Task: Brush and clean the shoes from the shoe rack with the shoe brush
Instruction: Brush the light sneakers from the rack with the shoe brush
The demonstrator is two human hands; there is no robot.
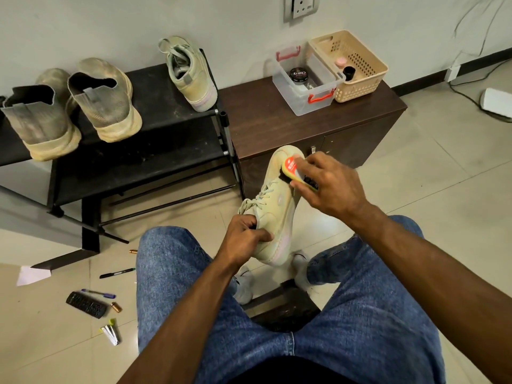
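Head view: brush (297,173) under right hand (329,184)

Count: four shoes in view — three on the shoe rack (155,79), namely two grey knit shoes (38,120) (106,99) and one pale green sneaker (191,73), plus its match, a second pale green sneaker (273,209), off the rack. One shoe brush (300,173); two hands, left hand (243,236) and right hand (332,184). On the cabinet (263,126): one clear box (307,79), one beige basket (352,65); on the floor: two pens (117,273) (98,293), one remote (86,304).
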